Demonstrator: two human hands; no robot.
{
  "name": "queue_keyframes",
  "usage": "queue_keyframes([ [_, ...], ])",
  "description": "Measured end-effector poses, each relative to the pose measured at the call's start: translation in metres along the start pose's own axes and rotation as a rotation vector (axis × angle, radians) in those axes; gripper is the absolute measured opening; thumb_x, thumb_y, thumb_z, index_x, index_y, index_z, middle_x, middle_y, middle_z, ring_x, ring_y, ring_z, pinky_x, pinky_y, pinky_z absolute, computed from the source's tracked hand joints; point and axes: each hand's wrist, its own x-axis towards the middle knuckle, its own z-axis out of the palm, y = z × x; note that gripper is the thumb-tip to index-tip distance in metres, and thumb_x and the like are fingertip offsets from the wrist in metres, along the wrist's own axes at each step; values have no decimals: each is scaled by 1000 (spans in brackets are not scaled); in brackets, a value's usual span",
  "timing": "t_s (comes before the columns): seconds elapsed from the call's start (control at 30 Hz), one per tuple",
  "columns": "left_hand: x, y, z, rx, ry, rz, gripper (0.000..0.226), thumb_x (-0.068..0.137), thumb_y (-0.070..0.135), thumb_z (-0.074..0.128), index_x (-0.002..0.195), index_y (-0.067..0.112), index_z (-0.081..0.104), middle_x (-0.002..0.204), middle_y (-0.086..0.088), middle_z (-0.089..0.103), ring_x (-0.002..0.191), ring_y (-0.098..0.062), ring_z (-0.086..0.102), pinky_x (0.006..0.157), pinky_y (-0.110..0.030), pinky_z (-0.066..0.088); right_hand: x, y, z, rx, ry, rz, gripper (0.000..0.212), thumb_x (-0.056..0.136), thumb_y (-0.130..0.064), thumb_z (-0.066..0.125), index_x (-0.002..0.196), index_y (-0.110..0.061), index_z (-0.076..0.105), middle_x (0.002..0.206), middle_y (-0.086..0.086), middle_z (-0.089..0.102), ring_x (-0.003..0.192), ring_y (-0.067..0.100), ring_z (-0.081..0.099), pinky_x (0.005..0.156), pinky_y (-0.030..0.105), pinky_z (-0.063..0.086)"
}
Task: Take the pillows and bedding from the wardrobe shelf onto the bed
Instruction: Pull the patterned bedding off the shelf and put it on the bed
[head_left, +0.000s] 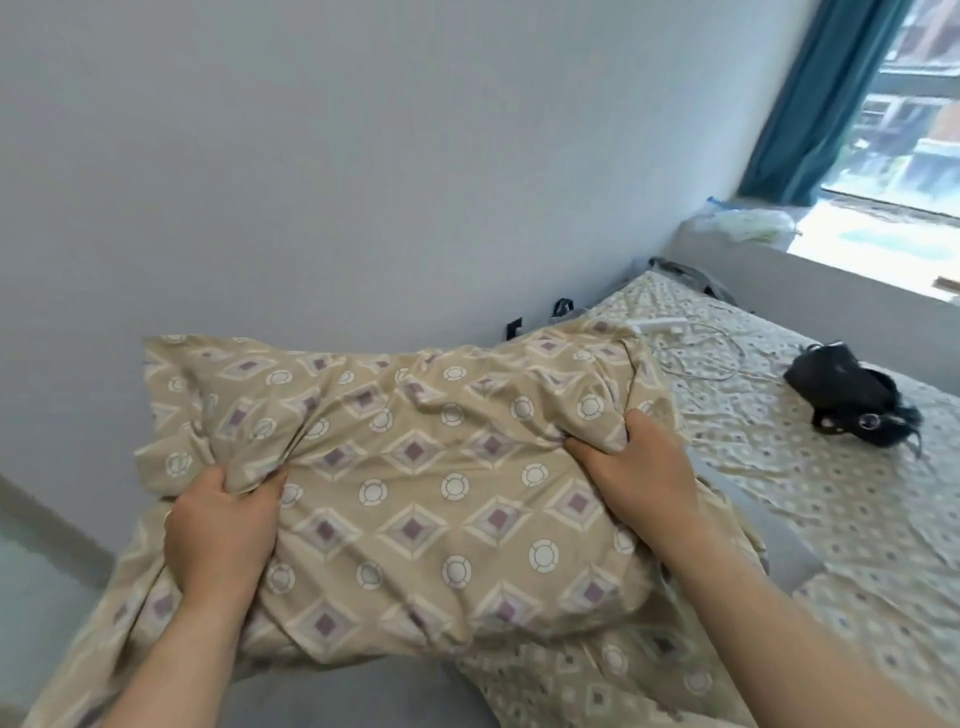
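Head view: I am looking down across a bed, both bare forearms reaching in from 6 o'clock.
Pillow (415, 483): beige case with purple diamonds and white rings, held up in the middle of my view over the near end of the bed.
Left hand (221, 535): at 8 o'clock, fingers curled tight around a bunched fold of the pillow's case.
Right hand (636, 467): at 3 o'clock of the pillow, clenched on a gathered fold near its far right corner.
Bed (857, 519): patterned sheet running off toward 2 o'clock; a grey strip of mattress shows beside my right forearm.
Black bag (852, 402): lying on the sheet at 3 o'clock, well apart from the pillow.
White cable (701, 348): loose on the sheet just beyond the pillow's right end.
Curtain (826, 98): teal, at 1 o'clock beside the window (914, 135).
Wall (337, 156): plain and pale, filling 12 o'clock.
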Motion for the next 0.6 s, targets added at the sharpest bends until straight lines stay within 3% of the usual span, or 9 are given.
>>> queue_keyframes([
  [0.13,8,33,70,-74,-157,101,39,69,49,64,72,11,58,79,-22,65,74,-42,58,64,-43,47,-1,42,-29,-75,152,136,49,62,-78,61,66,-32,44,65,-16,52,61,0,46,48,25,30],
  [0.3,-31,84,144,-155,-359,208,37,68,53,60,68,17,55,71,-12,59,68,-35,53,61,-39,42,-34,102,-88,-158,279,293,46,62,-76,63,65,-34,44,66,-18,52,62,4,48,49,27,33],
  [0.6,-200,186,231,-216,-669,383,33,75,50,65,64,21,54,64,0,56,62,-29,52,57,-38,43,-144,239,-218,-193,494,615,52,60,-78,64,66,-29,48,61,-14,57,59,5,53,48,28,38],
])
